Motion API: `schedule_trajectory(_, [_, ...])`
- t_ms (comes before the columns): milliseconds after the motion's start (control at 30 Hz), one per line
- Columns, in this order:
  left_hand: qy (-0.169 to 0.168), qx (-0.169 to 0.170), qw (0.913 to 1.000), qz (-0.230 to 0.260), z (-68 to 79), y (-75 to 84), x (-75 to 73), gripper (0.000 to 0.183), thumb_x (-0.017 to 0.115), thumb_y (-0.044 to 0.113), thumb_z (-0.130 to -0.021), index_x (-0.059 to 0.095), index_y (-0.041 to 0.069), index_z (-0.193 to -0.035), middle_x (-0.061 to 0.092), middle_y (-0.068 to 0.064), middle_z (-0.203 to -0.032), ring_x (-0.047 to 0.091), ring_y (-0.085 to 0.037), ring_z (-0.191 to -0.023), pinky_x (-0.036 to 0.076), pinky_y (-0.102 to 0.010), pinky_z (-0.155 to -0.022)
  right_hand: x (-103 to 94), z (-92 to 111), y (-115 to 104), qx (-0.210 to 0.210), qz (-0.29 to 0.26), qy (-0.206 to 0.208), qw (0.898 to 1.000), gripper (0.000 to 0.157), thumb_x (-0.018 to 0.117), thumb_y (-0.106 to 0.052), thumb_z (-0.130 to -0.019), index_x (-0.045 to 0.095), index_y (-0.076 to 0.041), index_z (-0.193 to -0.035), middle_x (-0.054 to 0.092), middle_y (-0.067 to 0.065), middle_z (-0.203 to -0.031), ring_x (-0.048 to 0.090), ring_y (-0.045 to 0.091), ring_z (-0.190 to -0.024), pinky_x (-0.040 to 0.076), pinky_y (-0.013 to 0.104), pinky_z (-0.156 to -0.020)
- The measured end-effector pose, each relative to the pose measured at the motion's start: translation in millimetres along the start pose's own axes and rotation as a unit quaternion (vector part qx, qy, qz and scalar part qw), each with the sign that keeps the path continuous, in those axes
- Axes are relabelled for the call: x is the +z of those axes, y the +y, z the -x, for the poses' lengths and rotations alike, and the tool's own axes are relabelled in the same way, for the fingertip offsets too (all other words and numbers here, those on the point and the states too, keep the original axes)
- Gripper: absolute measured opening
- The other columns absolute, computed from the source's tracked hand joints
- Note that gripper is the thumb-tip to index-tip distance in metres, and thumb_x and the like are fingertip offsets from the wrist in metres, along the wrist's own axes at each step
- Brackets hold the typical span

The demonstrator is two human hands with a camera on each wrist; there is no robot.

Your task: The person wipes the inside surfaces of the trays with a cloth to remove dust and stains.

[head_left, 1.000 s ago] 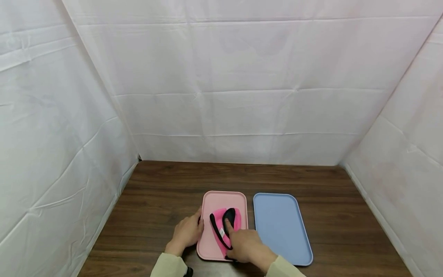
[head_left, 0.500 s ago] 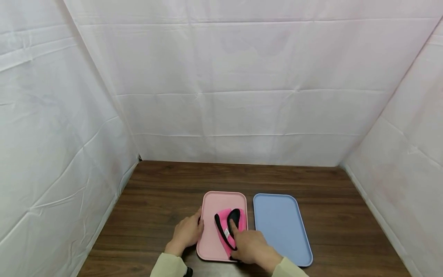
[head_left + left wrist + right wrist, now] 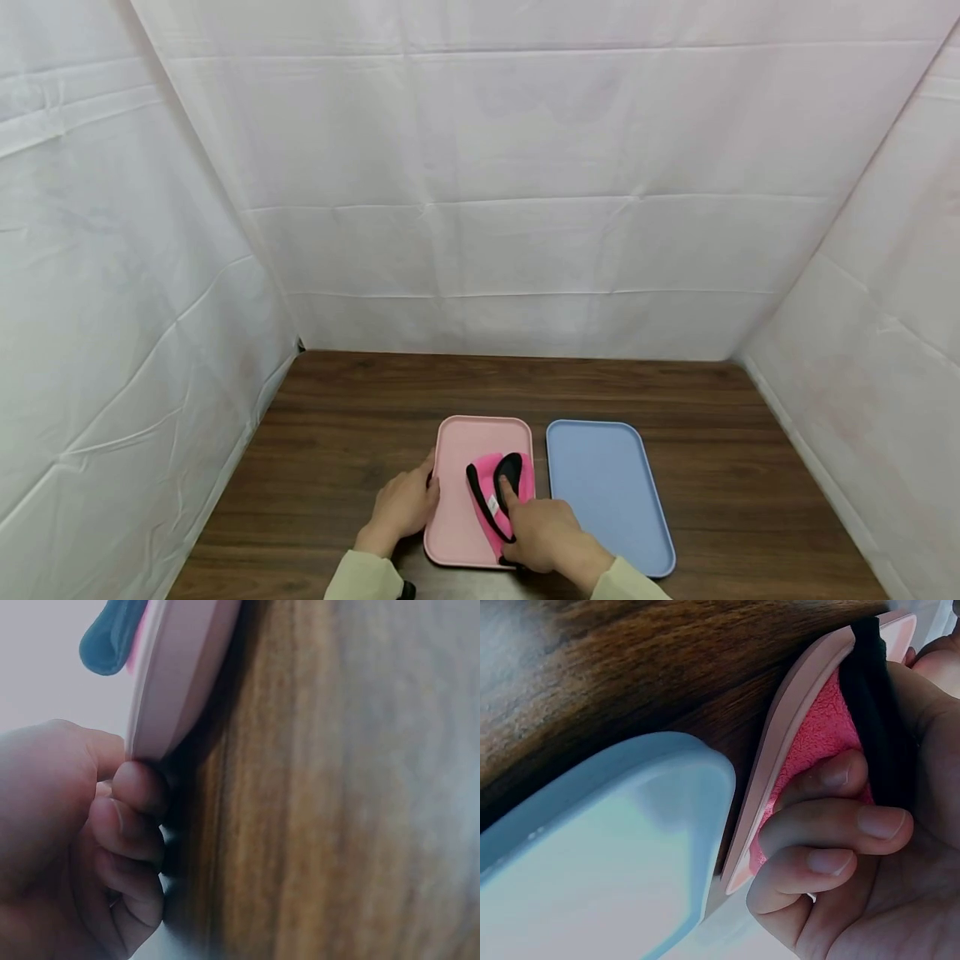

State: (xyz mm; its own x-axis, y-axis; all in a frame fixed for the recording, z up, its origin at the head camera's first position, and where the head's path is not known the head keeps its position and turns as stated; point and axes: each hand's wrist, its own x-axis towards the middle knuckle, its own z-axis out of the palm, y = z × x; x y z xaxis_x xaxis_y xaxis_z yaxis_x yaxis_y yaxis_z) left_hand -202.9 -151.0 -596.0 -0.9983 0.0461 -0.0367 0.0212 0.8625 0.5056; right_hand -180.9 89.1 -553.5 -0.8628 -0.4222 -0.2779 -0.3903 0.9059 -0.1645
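Observation:
A pink terry-cloth piece (image 3: 485, 471) with black trim and a small white label lies on the right half of the pink tray (image 3: 451, 525). My right hand (image 3: 542, 532) grips its near right part, the index finger stretched along a black oval patch. In the right wrist view, several fingers of the right hand (image 3: 817, 825) curl against the pink terry, beside a black band (image 3: 881, 727). At the tray's left edge is my left hand (image 3: 402, 505); the left wrist view shows the left hand (image 3: 82, 817) pinching the rim between thumb and curled index finger.
A blue tray (image 3: 607, 492) lies just right of the pink one, with a narrow gap between them. Both rest on a dark wooden table (image 3: 360, 417). White cloth walls (image 3: 487, 208) stand at the back and both sides.
My right hand has shifted slightly to the right, and the pink terry-cloth piece has slid with it towards the tray's right edge. The left hand keeps its place at the rim.

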Motion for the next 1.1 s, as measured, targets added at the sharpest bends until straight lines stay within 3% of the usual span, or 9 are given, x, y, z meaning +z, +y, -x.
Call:
schedule_trajectory(267, [-0.001, 0.002, 1.0, 0.001, 2.0, 0.4, -1.2, 0.05, 0.057, 0.028, -0.102, 0.057, 0.012, -0.149, 0.075, -0.018, -0.12, 0.072, -0.04, -0.101, 0.054, -0.057, -0.078, -4.6, 0.2, -0.2, 0.005, -0.005, -0.017, 1.0, 0.097, 0.076, -0.044, -0.082, 0.032, -0.014, -0.164, 0.05, -0.003, -0.058, 0.047, 0.017, -0.052, 0.04, 0.036, -0.051])
schedule_trajectory(1100, [-0.005, 0.008, 1.0, -0.003, 0.7, 2.3, -3.7, 0.052, 0.057, 0.027, -0.101, 0.056, 0.009, -0.15, 0.075, -0.019, -0.117, 0.073, -0.039, -0.099, 0.055, -0.056, -0.078, -11.4, -20.8, 3.1, 0.026, -0.003, 0.0, 1.0, 0.101, 0.079, -0.044, -0.078, 0.034, -0.012, -0.162, 0.05, -0.002, -0.059, 0.048, 0.015, -0.054, 0.042, 0.038, -0.051])
